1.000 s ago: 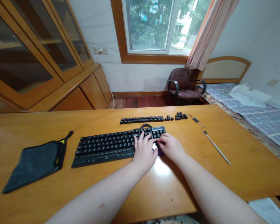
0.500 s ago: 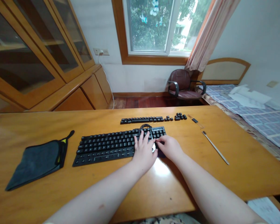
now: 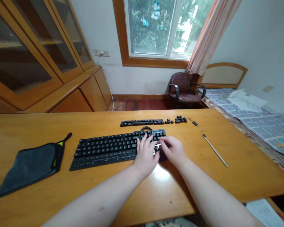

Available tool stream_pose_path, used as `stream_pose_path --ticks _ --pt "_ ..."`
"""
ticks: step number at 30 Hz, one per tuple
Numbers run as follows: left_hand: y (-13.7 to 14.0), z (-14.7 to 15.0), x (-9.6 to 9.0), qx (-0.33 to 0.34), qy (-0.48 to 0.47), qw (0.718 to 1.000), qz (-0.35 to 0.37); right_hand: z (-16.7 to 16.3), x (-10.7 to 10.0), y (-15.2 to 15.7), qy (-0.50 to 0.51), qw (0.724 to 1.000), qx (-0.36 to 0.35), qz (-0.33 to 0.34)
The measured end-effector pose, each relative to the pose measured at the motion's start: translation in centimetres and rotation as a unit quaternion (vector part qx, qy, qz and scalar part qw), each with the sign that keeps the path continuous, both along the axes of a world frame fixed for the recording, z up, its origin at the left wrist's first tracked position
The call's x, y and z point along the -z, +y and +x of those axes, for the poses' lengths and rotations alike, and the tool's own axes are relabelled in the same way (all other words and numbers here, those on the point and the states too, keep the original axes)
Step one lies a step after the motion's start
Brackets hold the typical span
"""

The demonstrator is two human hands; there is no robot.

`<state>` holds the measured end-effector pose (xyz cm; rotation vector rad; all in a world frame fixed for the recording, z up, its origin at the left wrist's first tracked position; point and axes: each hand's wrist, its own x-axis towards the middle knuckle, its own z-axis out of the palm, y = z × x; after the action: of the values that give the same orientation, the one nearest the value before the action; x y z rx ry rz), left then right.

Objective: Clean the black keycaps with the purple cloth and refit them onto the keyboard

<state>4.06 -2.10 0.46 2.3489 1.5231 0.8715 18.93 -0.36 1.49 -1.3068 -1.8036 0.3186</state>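
Observation:
A black keyboard (image 3: 109,145) lies on the wooden desk, its bottom rows stripped to bare switch posts. My left hand (image 3: 145,157) rests palm down across its right part with the fingers spread. Over the number pad, my right hand (image 3: 175,151) has thumb and forefinger brought together; whatever is between them is hidden or too small to name. A bright, whitish patch shows on the pad between both hands. Behind the keyboard sit a row of removed black keycaps (image 3: 143,122) and a cluster of loose keycaps (image 3: 180,119).
To the right lie a wire tool with a dark handle (image 3: 195,123) and a thin pale stick with a dark tip (image 3: 215,150). A dark grey cloth pouch (image 3: 35,162) is at the left. A coiled cable (image 3: 146,128) lies behind the keyboard; an armchair (image 3: 183,86) stands beyond the desk.
My right hand has shifted slightly over the number pad, its fingertips a bit more raised. My left hand stays spread on the keyboard. The whole view has moved slightly.

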Motion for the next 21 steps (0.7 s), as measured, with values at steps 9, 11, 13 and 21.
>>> stream_pose_path --ticks 9,11,13,21 --pt "-0.4 0.1 0.1 0.058 -0.032 0.998 0.012 5.8 -6.8 1.2 0.054 0.971 0.235 0.007" --pt "-0.4 0.1 0.2 0.053 -0.037 0.998 0.005 8.1 -7.0 4.3 -0.021 0.965 0.260 -0.040" --pt "-0.3 0.1 0.3 0.052 -0.039 0.998 -0.002 10.1 -6.2 8.0 -0.073 0.950 0.293 -0.081" --pt "-0.1 0.0 0.5 0.044 -0.050 0.998 -0.022 12.3 -1.0 15.9 -0.176 0.921 0.289 -0.194"
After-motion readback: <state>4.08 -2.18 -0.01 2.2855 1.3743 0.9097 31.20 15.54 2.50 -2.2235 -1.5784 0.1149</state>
